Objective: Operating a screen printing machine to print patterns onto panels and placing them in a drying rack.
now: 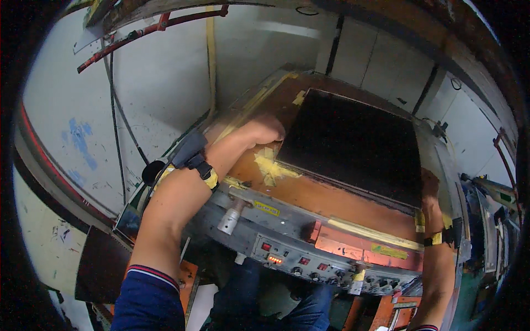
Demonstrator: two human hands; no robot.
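Note:
A large black rectangular panel (348,146) lies on the brown, tape-marked bed (326,185) of a machine in front of me. My left hand (268,130) is at the panel's left edge, slightly blurred, its fingers curled in and closed on that edge. At the opposite side, my right hand (430,185) rests against the panel's right edge. Shadow hides most of its fingers, so their grip does not show. Dark straps go round both of my forearms.
Along the machine's front runs a control panel (301,262) with red switches, knobs and a lit display. Above it sits a copper-coloured block (353,243). A pale cylindrical knob (231,218) sticks out at front left. A red bar (149,30) hangs at upper left; a beam crosses overhead.

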